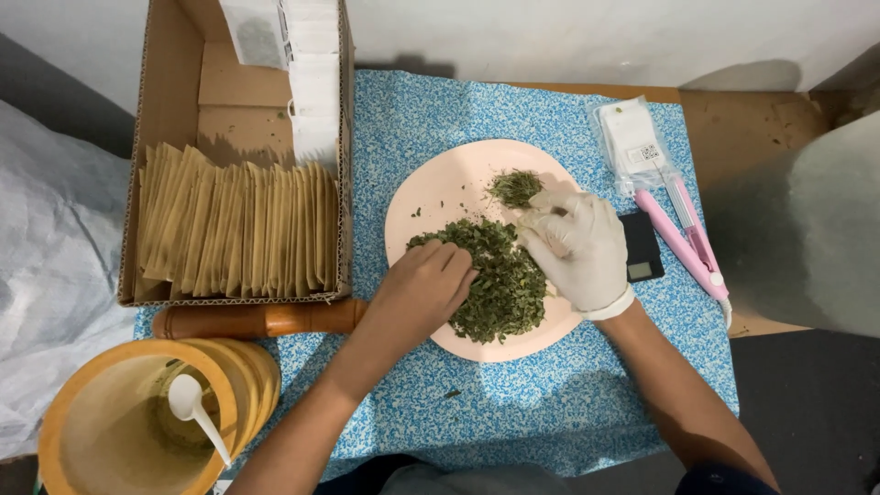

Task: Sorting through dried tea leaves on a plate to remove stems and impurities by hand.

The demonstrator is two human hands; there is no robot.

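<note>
I am watching both hands working the herb pile (490, 280) on the pink plate (431, 197). Left hand (422, 293), bare: fingers (449, 261) curling shut into the pile's near edge, pinching dried leaf. Right hand (577, 247), gloved: fingers (541, 206) loosely bent, touching the leaves between the pile and a smaller heap (515, 186) just beyond the fingertips. I am judging the step as portioning. Next move is calling for a firm pinch lifted clear without scattering leaf onto the table (550, 403).
</note>
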